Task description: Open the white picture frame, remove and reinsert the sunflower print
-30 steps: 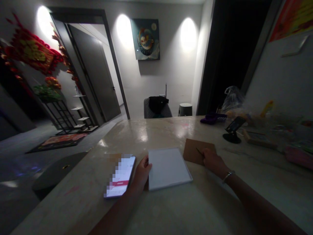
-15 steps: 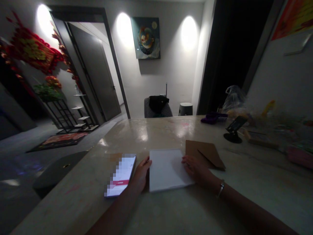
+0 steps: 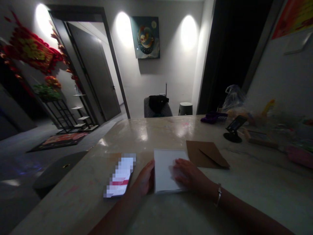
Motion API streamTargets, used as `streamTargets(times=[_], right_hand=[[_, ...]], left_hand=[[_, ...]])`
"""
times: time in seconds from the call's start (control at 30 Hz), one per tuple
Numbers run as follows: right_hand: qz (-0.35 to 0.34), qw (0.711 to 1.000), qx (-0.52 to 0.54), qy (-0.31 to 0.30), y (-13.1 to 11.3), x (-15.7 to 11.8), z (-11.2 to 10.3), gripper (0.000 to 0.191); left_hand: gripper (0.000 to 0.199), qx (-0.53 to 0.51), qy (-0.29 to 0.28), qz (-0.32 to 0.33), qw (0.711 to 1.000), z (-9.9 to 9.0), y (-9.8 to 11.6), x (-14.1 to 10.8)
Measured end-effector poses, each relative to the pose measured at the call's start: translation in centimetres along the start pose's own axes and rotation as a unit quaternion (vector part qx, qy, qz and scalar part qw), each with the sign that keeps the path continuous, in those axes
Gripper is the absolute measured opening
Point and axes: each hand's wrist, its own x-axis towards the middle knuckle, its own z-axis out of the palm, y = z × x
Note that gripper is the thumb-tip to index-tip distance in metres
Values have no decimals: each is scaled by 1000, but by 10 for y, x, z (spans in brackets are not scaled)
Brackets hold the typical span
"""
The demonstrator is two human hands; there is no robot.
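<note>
A white square card (image 3: 164, 168), or thin stack of paper, lies on the pale stone-look table. Its lower edge shows a little thickness. My left hand (image 3: 146, 179) holds its left edge, with the thumb along the side and the other fingers partly hidden. Across the right half of the card rests my right hand (image 3: 189, 174), fingers stretched out, slightly blurred, a bracelet at the wrist. Just beyond that hand lies a brown envelope (image 3: 204, 153) with a pointed flap. Left of my left hand is a phone (image 3: 119, 178), its lit screen partly pixelated.
A black phone stand (image 3: 233, 130) stands at the right, near a wooden-edged frame (image 3: 260, 138), a purple item (image 3: 212, 117) and a clear plastic bag (image 3: 234, 98). A chair (image 3: 157, 107) with a black item on it is beyond the table (image 3: 122, 133); a dark stool (image 3: 58, 169) sits at left.
The white card has shifted slightly right, my left hand moving along with it. My right hand has slid left from the right edge onto the card's face. The envelope has moved slightly right.
</note>
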Motion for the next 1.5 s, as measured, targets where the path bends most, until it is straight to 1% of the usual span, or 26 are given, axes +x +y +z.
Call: streamTargets(times=[0.13, 0.23, 0.33, 0.5, 0.77, 0.87, 0.97, 1.07, 1.17, 1.23, 1.37, 1.5], right_hand=[[-7, 998, 22, -54, -20, -1, -7, 55], [-5, 996, 30, -86, -27, -2, -11, 66], [-7, 995, 36, -90, -27, -2, -11, 71], [-20, 995, 34, -93, -27, 0, -5, 76], [-10, 996, 9, -93, -33, 1, -5, 60], [-10, 995, 5, -94, -36, 1, -8, 58], [-4, 995, 7, -98, -37, 2, -9, 56], [1, 997, 25, -79, -36, 1, -9, 51], [7, 997, 53, -56, -32, 1, -8, 49], [9, 996, 70, -52, -30, 1, -8, 48], [13, 992, 118, -42, -31, 3, -12, 37], [45, 988, 147, -16, -32, 6, -16, 27]], left_hand=[[33, 0, -22, 24, 999, 8, -8, 1], [33, -14, -31, 37, 999, 9, -9, 1], [33, -17, -32, 37, 999, 9, -9, 1], [35, 9, -9, 47, 999, 10, -11, 2], [33, 15, -3, 43, 999, 10, -12, 4], [32, 5, -18, 48, 999, 8, -12, 3], [32, 10, -17, 41, 999, 7, -10, 1], [29, -3, -21, 21, 1000, 7, -8, 1], [28, -32, -27, 13, 999, 6, -7, 1], [27, -43, -32, 11, 999, 6, -7, 1], [27, -43, -48, 20, 998, 6, -8, 1], [30, -28, -50, 31, 998, 5, -10, 4]])
